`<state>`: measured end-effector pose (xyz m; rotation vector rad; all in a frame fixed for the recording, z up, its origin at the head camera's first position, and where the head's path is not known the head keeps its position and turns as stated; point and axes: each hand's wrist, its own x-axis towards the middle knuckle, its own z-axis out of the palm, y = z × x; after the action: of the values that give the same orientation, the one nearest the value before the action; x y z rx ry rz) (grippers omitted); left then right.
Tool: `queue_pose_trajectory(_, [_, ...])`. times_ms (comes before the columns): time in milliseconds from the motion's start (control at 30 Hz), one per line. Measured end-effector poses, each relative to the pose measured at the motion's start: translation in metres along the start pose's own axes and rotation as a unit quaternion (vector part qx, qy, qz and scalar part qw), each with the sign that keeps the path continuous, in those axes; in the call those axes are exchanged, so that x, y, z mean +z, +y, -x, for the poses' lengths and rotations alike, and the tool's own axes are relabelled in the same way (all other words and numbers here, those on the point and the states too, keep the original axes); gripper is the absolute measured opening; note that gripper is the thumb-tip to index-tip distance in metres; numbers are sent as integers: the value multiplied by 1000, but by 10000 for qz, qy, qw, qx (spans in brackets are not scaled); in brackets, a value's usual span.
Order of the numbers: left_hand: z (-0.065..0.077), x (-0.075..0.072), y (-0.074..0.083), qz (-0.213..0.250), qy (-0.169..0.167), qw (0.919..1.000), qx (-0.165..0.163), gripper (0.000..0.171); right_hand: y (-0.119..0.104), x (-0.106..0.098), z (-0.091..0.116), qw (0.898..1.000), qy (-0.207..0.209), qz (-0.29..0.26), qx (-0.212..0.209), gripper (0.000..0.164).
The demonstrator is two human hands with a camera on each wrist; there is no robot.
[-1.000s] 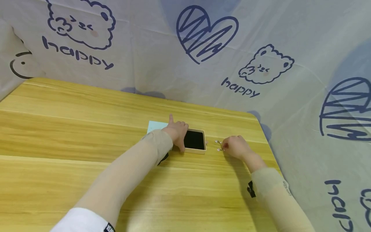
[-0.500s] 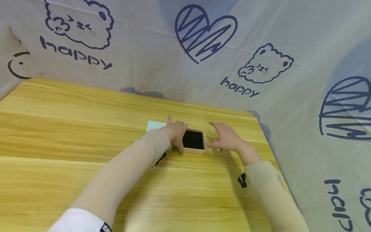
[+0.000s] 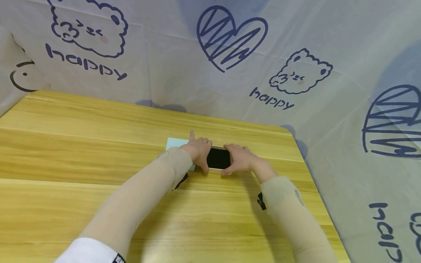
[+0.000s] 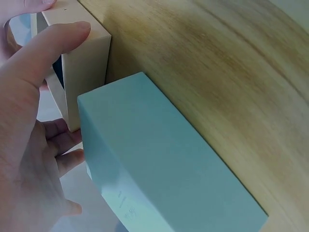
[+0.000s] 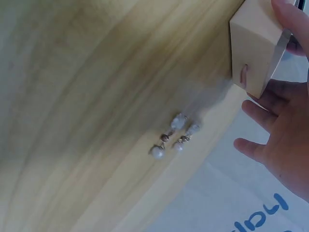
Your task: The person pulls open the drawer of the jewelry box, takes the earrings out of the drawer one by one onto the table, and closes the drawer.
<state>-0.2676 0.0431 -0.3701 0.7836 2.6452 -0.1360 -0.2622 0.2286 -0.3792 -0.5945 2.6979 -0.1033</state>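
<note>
A cream jewelry box drawer (image 3: 215,171) with a black lining lies on the table between both hands. My left hand (image 3: 199,150) grips its left end, thumb at the near side and fingers at the far side. The right hand (image 3: 241,159) holds the other end the same way, where a small ribbon tab (image 5: 244,76) sticks out of the end wall. Beside the left hand sits a light blue box sleeve (image 4: 159,145), partly hidden by that arm in the head view. A pair of earrings (image 5: 174,135) with pale beads lies near the right hand.
The wooden table (image 3: 98,153) has its far edge along a hanging white cloth (image 3: 171,54) printed with bears and hearts. Its right edge runs close beyond the right arm.
The right hand came away from the earrings, opened and moved left onto the drawer's right end, where it now grips. The left hand stayed on the drawer.
</note>
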Motion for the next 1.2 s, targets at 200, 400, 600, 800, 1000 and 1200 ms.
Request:
queue_pose_trajectory(200, [4,1,-3,159,-6,9999,18,103,-4,0,-3,9997,-103,205,89,100])
queue_pose_trajectory(400, [12,1,-15,655,70,9977,139,107,-4,2,-3,9996,-182,172,162,100])
queue_pose_trajectory(600, [22,-4,-39,972,218,9948,202,104,-2,2,-1,9998,-122,97,152,101])
queue_pose_trajectory(800, [36,-2,-62,975,213,9950,101,104,-1,1,1,9998,-129,52,128,101])
queue_pose_trajectory(1000, [47,2,-71,695,-58,9976,-13,109,0,2,1,9998,-141,76,141,103])
queue_pose_trajectory(1200, [51,5,-70,321,-76,9994,-141,105,-2,0,0,9998,-122,37,132,103])
